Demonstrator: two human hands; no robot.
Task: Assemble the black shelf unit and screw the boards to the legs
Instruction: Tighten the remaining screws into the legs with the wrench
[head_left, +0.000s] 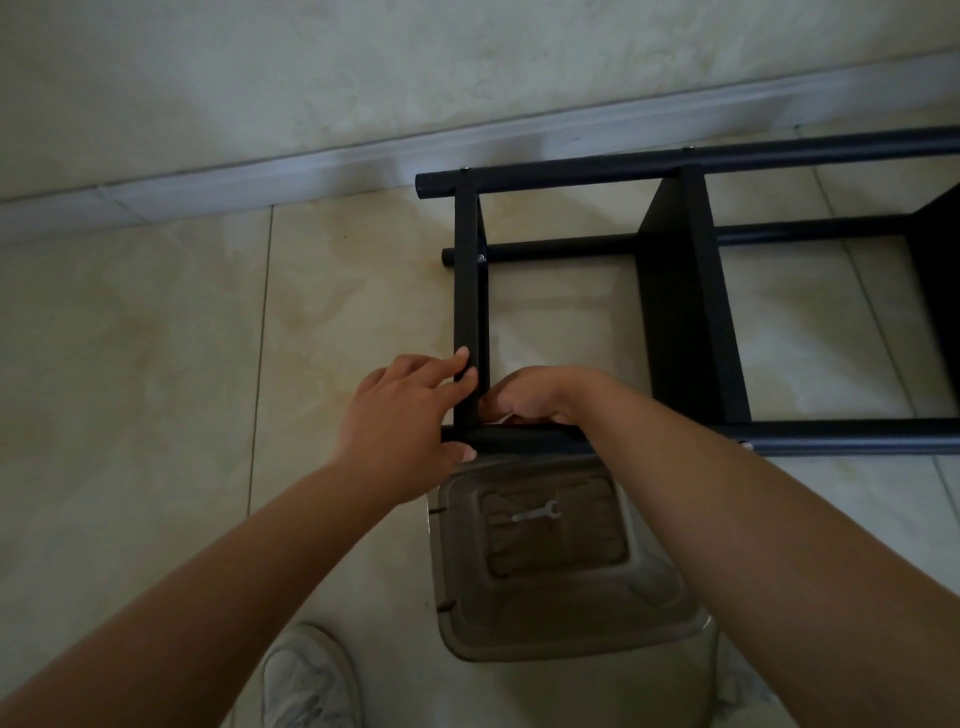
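The black shelf unit (675, 291) lies on its side on the tiled floor, its round legs running left to right. My left hand (405, 410) grips the joint where the end board (470, 291) meets the near leg (831, 439), with fingers on the board's edge and the thumb under the leg. My right hand (540, 395) is curled tight into the inner corner of that same joint, fingertips against the board. What the fingertips hold is hidden. A screw head (746, 446) shows further right on the near leg.
A brown plastic stool (561, 613) stands just below the near leg, with a small silver wrench (535, 514) on its seat. My white shoe (306, 680) is at the bottom. The wall skirting (260, 176) runs behind the shelf.
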